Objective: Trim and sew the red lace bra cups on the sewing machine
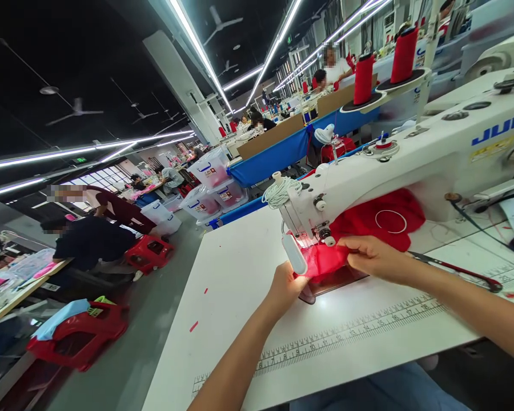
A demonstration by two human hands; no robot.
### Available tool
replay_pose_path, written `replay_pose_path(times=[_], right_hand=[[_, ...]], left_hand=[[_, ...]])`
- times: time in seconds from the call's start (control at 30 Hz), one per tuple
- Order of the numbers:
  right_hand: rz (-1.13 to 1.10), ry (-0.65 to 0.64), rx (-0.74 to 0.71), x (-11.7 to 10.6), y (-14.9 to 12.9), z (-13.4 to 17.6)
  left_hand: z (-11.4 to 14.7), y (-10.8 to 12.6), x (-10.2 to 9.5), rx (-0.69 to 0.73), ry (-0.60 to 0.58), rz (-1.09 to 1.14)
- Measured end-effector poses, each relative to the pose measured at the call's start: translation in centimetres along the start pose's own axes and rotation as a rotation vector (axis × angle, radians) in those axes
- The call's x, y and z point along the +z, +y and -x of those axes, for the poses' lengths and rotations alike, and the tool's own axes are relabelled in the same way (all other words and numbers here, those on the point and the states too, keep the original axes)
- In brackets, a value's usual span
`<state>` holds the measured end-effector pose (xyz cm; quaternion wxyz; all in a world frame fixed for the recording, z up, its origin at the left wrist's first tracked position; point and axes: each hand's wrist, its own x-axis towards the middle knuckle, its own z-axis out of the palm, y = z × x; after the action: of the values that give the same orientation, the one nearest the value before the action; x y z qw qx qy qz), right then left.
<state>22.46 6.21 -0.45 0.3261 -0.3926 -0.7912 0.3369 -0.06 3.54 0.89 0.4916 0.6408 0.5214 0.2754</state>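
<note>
Forearms (pixel 244 354): bare, reaching over the worktop's (pixel 227 302) front edge and across its printed ruler (pixel 325 341).
Left hand (pixel 285 285): narrow, thumb and fingers closed on the left end of the red fabric (pixel 328 262).
Right hand (pixel 370 257): pinching the fabric's right end — the hand nearer the needle area.
Red fabric: between both hands, beneath the sewing machine's (pixel 394 154) head, back from the worktop's front edge; long axis roughly left to right.
Scissors (pixel 454 269): beside the right wrist, handles toward the worktop's right side.
Hidden: needle tip and stitch line, lost in glare; left fingers, partly behind the oval plate (pixel 294 254).
Cut off: machine's right end, lettering after "JUK".
Unclear: whether the red cloth under the white ring (pixel 390 222) joins this piece.
</note>
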Motion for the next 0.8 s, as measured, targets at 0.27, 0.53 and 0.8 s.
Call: replay_pose_path(times=[0.27, 0.53, 0.8], right_hand=[[0.031, 0.057, -0.042, 1.4, 0.8, -1.3], [-0.384, 0.172, -0.015, 3.2, 1.8, -1.2], [-0.538, 0.331, -0.006, 3.3, 1.8, -1.5]], left_hand=[[-1.0, -1.0, -0.5, 0.093, 0.031, -0.081], [-1.9, -1.3, -0.9, 0.093, 0.056, -0.169], [-3.2, -1.4, 0.0, 0.147, 0.181, -0.243]])
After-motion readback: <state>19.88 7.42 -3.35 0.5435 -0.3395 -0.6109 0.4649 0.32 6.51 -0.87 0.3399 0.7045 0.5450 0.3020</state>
